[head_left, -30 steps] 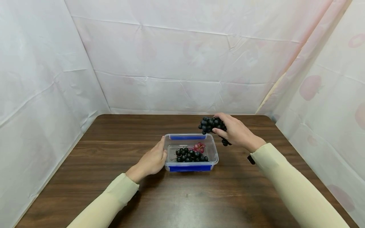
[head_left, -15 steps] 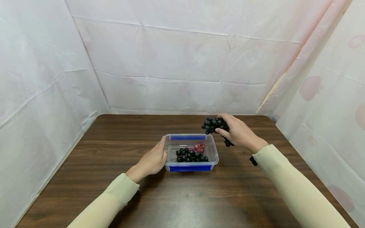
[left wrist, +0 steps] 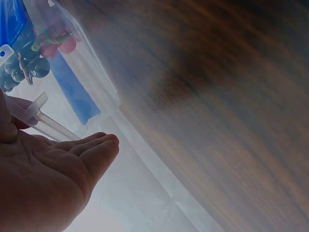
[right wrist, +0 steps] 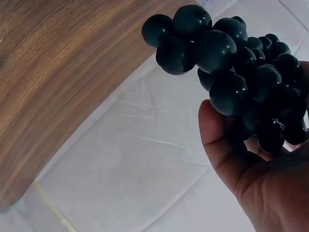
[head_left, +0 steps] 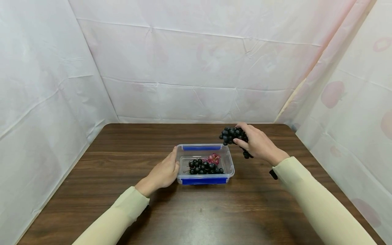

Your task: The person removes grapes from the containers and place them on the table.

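In the head view, a clear plastic food container (head_left: 204, 181) with blue clips stands on the brown table. Inside lie a bunch of dark grapes (head_left: 203, 167) and a smaller bunch of red grapes (head_left: 214, 158). My left hand (head_left: 163, 170) rests against the container's left side, its fingers straight along the wall; the left wrist view shows the thumb near the rim. Raised beyond the container's right back corner, my right hand (head_left: 258, 142) grips another bunch of dark grapes (head_left: 231, 135). Thumb and fingers press around that bunch in the right wrist view, where several grapes (right wrist: 216, 51) stick out past the thumb.
The dark wooden table (head_left: 122, 143) has rounded back corners. White patterned sheeting (head_left: 196, 68) hangs behind it and along both sides.
My right hand has drifted slightly right with its dark grape bunch, away from the container. The left hand and the container have stayed in place.
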The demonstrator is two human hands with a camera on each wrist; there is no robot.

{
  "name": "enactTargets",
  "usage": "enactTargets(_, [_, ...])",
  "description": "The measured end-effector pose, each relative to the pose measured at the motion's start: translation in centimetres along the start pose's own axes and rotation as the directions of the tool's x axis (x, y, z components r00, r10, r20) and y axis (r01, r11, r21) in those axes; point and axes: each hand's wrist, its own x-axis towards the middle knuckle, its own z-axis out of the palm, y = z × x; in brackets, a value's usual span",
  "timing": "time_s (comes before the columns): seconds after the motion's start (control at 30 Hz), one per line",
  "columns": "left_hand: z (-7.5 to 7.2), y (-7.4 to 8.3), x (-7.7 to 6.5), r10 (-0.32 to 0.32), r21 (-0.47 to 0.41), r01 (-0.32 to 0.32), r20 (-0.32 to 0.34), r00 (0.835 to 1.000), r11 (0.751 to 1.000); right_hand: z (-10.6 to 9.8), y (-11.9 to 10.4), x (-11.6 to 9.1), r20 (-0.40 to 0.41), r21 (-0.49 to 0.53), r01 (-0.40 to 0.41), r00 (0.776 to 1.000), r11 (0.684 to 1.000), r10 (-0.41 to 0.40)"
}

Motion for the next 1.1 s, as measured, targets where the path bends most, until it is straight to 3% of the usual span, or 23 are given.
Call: enactTargets(1.1, [0.0, 0.3, 0.0, 0.001, -0.004, -0.001, -0.004, 1.000, 1.000, 0.2, 2.6, -1.3, 0.020, -0.012, -0.081, 0.996, 0.997, 0.081])
